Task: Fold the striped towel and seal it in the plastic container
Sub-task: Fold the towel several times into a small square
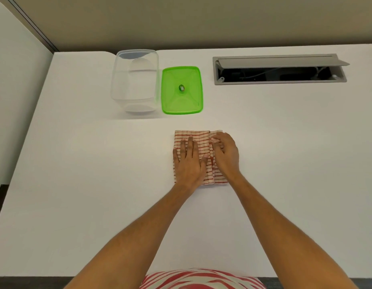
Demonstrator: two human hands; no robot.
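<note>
Big smooth white counter point(76, 163) carries everything here. Set into its far right is a long grey rectangular cable hatch point(280, 69), flap propped up, dark inside with a cable or two showing. Far left of middle sits the clear plastic container point(135, 80), boxy with rounded corners, open top, and just beside it the flat bright green lid point(182, 90) with a small oval sticker in the centre, too tiny to read. Nearer the person lies the striped towel point(198, 142), woven cream with thin red stripes, folded into a rectangle. The left hand point(189, 161) presses flat on it, fingers straight, while the right hand point(225, 153) has its grip curled onto the folded right edge.
</note>
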